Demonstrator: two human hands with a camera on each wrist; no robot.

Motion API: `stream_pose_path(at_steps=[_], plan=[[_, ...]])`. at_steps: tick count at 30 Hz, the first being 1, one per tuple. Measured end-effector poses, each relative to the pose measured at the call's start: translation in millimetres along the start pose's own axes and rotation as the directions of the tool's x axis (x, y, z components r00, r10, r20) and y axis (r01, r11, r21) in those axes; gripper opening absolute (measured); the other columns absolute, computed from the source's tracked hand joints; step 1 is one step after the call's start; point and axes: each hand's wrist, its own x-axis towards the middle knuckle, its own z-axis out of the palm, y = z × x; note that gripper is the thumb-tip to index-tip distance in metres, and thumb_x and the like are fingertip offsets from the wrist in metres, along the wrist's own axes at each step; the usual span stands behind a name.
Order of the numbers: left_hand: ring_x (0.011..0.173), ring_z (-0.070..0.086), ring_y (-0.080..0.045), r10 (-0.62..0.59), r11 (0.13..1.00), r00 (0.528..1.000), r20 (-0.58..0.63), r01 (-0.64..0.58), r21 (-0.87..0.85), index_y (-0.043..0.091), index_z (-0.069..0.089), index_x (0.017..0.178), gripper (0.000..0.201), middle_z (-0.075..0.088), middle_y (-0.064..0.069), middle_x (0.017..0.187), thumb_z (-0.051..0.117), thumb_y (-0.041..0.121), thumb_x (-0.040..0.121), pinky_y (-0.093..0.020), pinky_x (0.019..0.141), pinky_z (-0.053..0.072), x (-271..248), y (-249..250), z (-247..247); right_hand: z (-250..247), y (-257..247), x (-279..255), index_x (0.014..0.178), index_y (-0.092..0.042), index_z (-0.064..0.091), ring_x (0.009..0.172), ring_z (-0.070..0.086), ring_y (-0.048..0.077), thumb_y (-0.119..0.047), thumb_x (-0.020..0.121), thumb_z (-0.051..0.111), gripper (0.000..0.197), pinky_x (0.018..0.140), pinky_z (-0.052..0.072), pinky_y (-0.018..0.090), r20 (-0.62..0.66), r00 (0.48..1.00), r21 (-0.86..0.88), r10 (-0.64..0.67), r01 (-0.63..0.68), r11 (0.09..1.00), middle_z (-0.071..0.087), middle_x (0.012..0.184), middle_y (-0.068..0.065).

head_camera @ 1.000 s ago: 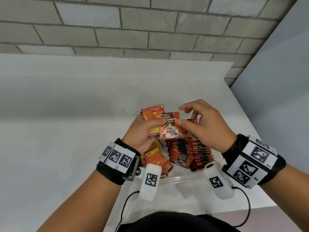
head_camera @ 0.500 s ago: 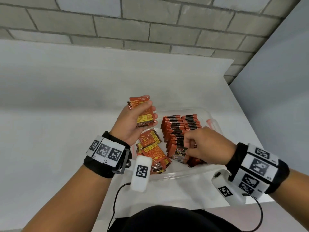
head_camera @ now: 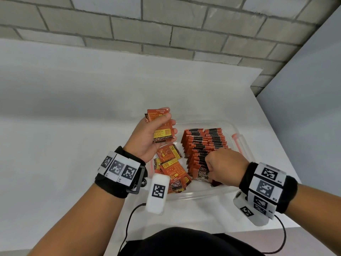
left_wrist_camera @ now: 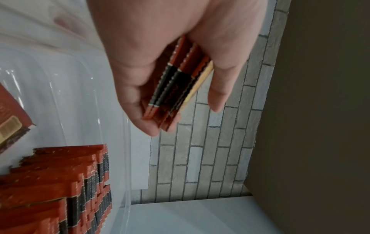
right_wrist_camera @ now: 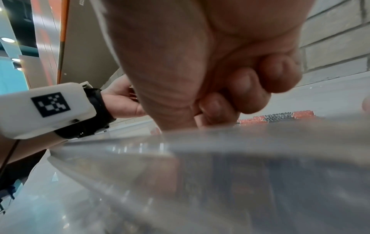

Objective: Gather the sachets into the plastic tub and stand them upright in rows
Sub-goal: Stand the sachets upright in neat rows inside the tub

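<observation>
A clear plastic tub [head_camera: 203,194] sits on the white table. Two rows of orange-black sachets [head_camera: 204,141] stand upright in its right half. Several loose sachets [head_camera: 173,169] lie flat in its left half. My left hand [head_camera: 166,122] hovers over the tub's far left corner and grips a small stack of sachets [head_camera: 160,126], seen edge-on as the stack [left_wrist_camera: 176,83] in the left wrist view. My right hand [head_camera: 212,167] is down at the near end of the rows, fingers [right_wrist_camera: 250,88] curled, pinching the front sachet [head_camera: 202,173].
The tub has an orange latch [head_camera: 237,143] on its right side. A brick wall [head_camera: 166,24] runs behind the table [head_camera: 73,126], and a grey panel [head_camera: 304,89] stands to the right. The table's right edge lies just beyond the tub.
My right hand took one sachet from the left hand's stack and carried it down to the near end of the rows. The left hand moved slightly left with the remaining stack.
</observation>
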Motion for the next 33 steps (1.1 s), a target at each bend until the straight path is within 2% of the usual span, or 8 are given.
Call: stream_pose_path(at_steps=[7, 19, 24, 28, 30, 33], plan=[[0.071, 0.067, -0.018, -0.005, 1.000, 1.000, -0.011, 0.005, 0.001, 0.018, 0.064, 0.106, 0.038, 0.069, -0.005, 0.084, 0.067, 0.028, 0.070, -0.034, 0.070, 0.057, 0.6, 1.1, -3.4, -0.1, 2.6, 1.9, 0.064, -0.020, 0.040, 0.070, 0.056, 0.019, -0.017, 0.088, 0.054, 0.028, 0.048, 0.032, 0.022, -0.051, 0.999, -0.048, -0.003, 0.001, 0.999, 0.059, 0.078, 0.000], [0.070, 0.067, -0.018, -0.029, 0.999, 1.000, -0.010, 0.029, 0.018, 0.016, 0.063, 0.111, 0.042, 0.068, -0.006, 0.086, 0.067, 0.028, 0.070, -0.032, 0.066, 0.057, 2.0, -2.6, -1.9, 4.2, 1.9, 2.4, 0.062, -0.018, 0.038, 0.067, 0.053, 0.020, -0.019, 0.086, 0.056, 0.030, 0.047, 0.032, 0.023, 0.051, 0.999, -0.085, -0.018, 0.022, 0.996, 0.054, 0.073, 0.001], [0.071, 0.067, -0.018, -0.036, 0.999, 0.999, -0.014, 0.036, 0.014, 0.015, 0.063, 0.111, 0.043, 0.068, -0.006, 0.086, 0.067, 0.029, 0.070, -0.033, 0.066, 0.057, 3.5, -2.5, -2.3, 7.4, 3.1, 8.1, 0.064, -0.018, 0.041, 0.068, 0.054, 0.021, -0.018, 0.088, 0.054, 0.027, 0.048, 0.034, 0.023, 0.038, 0.999, -0.059, -0.022, 0.024, 0.998, 0.055, 0.074, 0.001], [0.071, 0.067, -0.018, -0.036, 0.999, 0.999, -0.020, 0.036, 0.013, 0.015, 0.063, 0.113, 0.045, 0.069, -0.006, 0.086, 0.068, 0.029, 0.070, -0.033, 0.066, 0.057, 3.8, -1.8, -2.5, 5.2, 3.2, 6.7, 0.073, -0.018, 0.045, 0.075, 0.056, 0.020, -0.019, 0.091, 0.053, 0.019, 0.049, 0.031, 0.021, -0.014, 0.999, -0.052, -0.043, 0.042, 0.998, 0.055, 0.079, 0.000], [0.071, 0.067, -0.018, -0.038, 0.999, 0.999, -0.020, 0.038, 0.009, 0.016, 0.063, 0.112, 0.044, 0.069, -0.005, 0.086, 0.068, 0.028, 0.070, -0.033, 0.066, 0.057, 3.3, -1.7, -2.3, 3.9, 2.5, 5.1, 0.080, -0.017, 0.049, 0.078, 0.058, 0.020, -0.021, 0.091, 0.055, 0.014, 0.049, 0.029, 0.020, -0.039, 0.998, -0.043, -0.051, 0.050, 0.998, 0.058, 0.082, 0.000], [0.071, 0.067, -0.017, -0.040, 0.999, 0.999, -0.023, 0.040, 0.010, 0.016, 0.063, 0.112, 0.043, 0.069, -0.005, 0.085, 0.067, 0.028, 0.071, -0.032, 0.066, 0.057, 2.9, -2.1, -2.7, 3.0, 2.3, 3.8, 0.082, -0.018, 0.047, 0.079, 0.058, 0.019, -0.026, 0.089, 0.061, 0.016, 0.049, 0.027, 0.020, -0.049, 0.998, -0.012, -0.045, 0.045, 0.999, 0.059, 0.086, -0.001]])
